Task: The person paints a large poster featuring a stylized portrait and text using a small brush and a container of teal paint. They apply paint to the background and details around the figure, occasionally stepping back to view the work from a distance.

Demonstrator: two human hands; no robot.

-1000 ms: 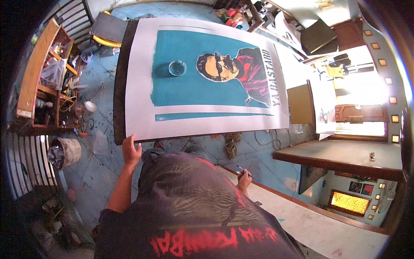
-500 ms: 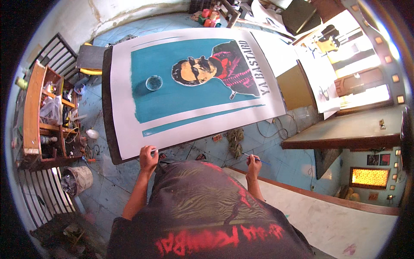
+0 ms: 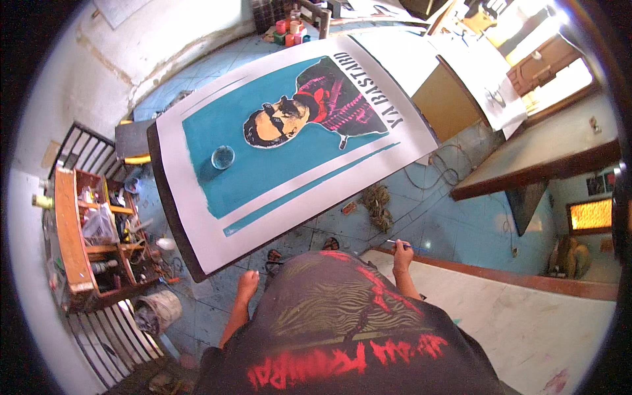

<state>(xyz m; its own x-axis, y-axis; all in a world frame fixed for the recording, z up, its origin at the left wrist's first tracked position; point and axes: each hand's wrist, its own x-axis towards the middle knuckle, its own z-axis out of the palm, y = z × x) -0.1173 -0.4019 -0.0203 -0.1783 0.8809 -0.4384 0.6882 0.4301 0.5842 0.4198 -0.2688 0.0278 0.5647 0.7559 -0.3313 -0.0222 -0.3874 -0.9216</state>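
Slim brush [image 3: 391,241], tip pointing left, long axis nearly crosswise, right hand [image 3: 402,254] gripping it, left hand [image 3: 247,283] curled, contents unclear

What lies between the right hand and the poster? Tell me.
In the head view, past the held brush, a ragged brownish bundle lies on the blue floor tiles between the right hand and the poster.

Two hands [image 3: 248,284], two feet [image 3: 331,243] and one brush [image 3: 391,241] join one teal poster [image 3: 197,245], one clear cup [image 3: 223,157] and one bucket [image 3: 168,307].
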